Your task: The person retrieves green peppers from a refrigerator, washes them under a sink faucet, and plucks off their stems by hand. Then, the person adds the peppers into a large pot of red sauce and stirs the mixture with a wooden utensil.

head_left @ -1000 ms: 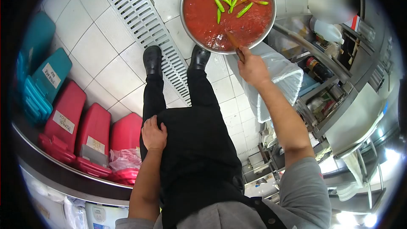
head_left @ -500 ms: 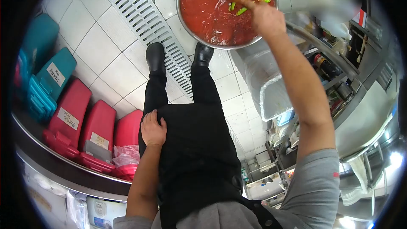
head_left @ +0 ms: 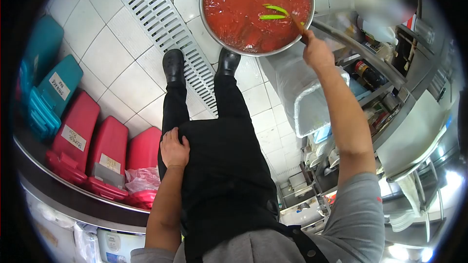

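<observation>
Right hand (head_left: pixel 319 52): closed around one wooden utensil (head_left: pixel 298 23), long axis oblique, tip pointing forward-left into red liquid (head_left: pixel 231 9) inside one metal pot (head_left: pixel 253 54); at least six green chilies (head_left: pixel 274 17) at surface. Left hand (head_left: pixel 174 148): laid flat on apron (head_left: pixel 219 165).

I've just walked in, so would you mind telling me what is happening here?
The person's right hand grips a brown utensil whose far end meets the red liquid, near the side of a wide metal pot. Several green peppers lie at the surface. The left hand rests at the edge of the black apron, with nothing visible in it.
</observation>
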`<control>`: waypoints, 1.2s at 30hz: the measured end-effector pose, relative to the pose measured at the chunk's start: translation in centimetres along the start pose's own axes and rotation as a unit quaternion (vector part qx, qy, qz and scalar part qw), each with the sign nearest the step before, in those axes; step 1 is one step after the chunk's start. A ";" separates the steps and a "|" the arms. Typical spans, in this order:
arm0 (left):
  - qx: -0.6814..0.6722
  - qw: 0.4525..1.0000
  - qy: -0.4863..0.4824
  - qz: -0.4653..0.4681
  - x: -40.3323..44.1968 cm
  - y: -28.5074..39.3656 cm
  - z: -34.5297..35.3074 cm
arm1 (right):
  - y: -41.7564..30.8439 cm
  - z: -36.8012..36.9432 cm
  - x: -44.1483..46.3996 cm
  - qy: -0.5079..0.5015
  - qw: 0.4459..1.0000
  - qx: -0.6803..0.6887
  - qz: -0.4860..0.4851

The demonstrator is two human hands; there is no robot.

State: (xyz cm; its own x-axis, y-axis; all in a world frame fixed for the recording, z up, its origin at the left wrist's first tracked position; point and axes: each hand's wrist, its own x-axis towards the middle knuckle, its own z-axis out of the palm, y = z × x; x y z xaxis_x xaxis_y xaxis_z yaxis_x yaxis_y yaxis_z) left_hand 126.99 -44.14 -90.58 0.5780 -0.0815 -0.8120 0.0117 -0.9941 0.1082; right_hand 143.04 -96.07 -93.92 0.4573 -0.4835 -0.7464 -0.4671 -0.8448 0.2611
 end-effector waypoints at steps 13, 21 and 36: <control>-0.246 0.966 -0.078 0.031 5.1 9.6 -0.3 | -8.0 2.8 -4.5 0.014 0.960 0.246 -0.134; -0.731 0.661 -0.125 -0.113 16.1 25.4 6.1 | -7.7 -1.7 0.9 0.143 0.970 0.015 -0.198; -0.979 0.172 -0.081 -0.075 25.7 32.0 4.3 | -0.5 -8.1 6.4 0.153 0.975 0.007 -0.163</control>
State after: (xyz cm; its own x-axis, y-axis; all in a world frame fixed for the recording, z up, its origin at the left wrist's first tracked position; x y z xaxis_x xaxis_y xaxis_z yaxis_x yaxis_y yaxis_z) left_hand 138.72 -78.34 -110.45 0.4227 -0.2243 -0.8780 0.3607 0.9305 -0.0641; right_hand 152.32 -100.57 -93.85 0.7866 -0.2372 -0.5701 -0.2678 -0.9630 0.0311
